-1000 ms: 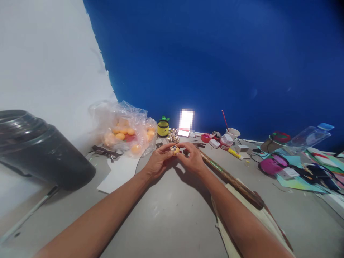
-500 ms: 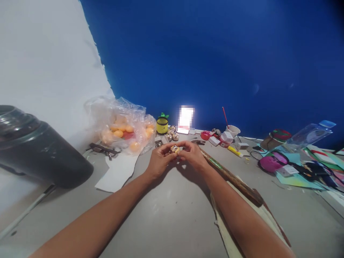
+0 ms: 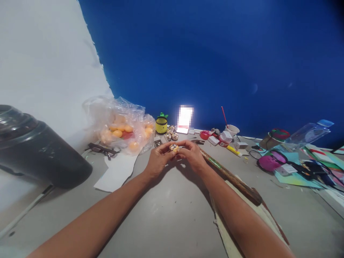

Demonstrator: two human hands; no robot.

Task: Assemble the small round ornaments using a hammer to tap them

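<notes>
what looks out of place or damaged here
A small yellow scrap lies loose on the grey tabletop near the yellow tube, like litter. The dark cylindrical bottle at left and clear plastic blue-capped bottle at right look tilted, perhaps from lens distortion. The shiny round piece in the left fingers is too small to judge.

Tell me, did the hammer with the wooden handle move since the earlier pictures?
No. Judged against the yellow tube lying on the table, the hammer hasn't shifted any way; the whole view just slid slightly.
</notes>
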